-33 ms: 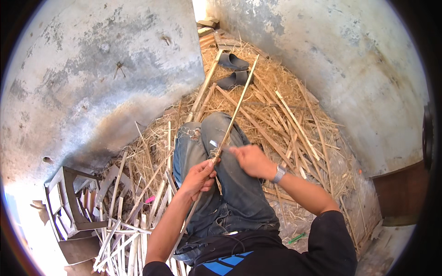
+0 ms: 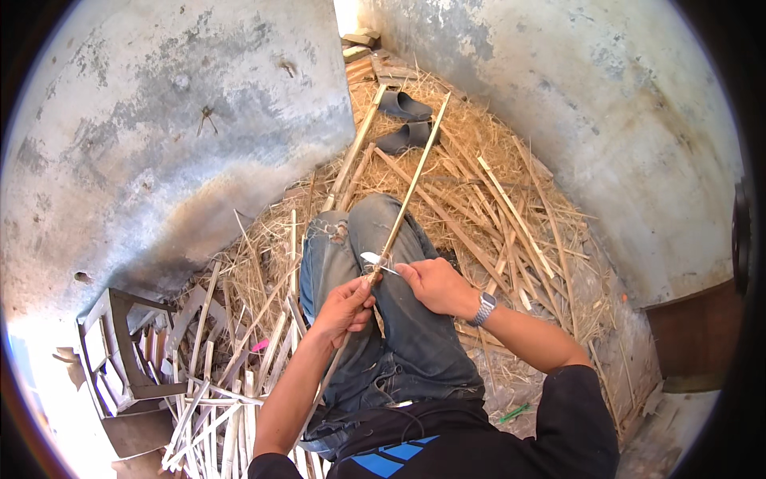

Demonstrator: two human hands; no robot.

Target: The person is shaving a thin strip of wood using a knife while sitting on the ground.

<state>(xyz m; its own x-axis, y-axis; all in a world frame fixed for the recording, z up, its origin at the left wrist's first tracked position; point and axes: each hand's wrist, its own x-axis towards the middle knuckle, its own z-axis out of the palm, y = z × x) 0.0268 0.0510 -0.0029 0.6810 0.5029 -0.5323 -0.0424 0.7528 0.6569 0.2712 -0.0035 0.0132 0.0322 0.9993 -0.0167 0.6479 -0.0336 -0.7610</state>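
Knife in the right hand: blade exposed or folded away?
Exposed: the bright knife blade sticks out past the right hand, crossing the bamboo strip.

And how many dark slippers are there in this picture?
2. The farther slipper lies beyond the knees; the nearer slipper lies just below it in the picture, crossed by the held strip. Straw may hide others.

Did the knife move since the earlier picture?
Yes, a little: the knife is lower in the picture now, farther from the sandals.
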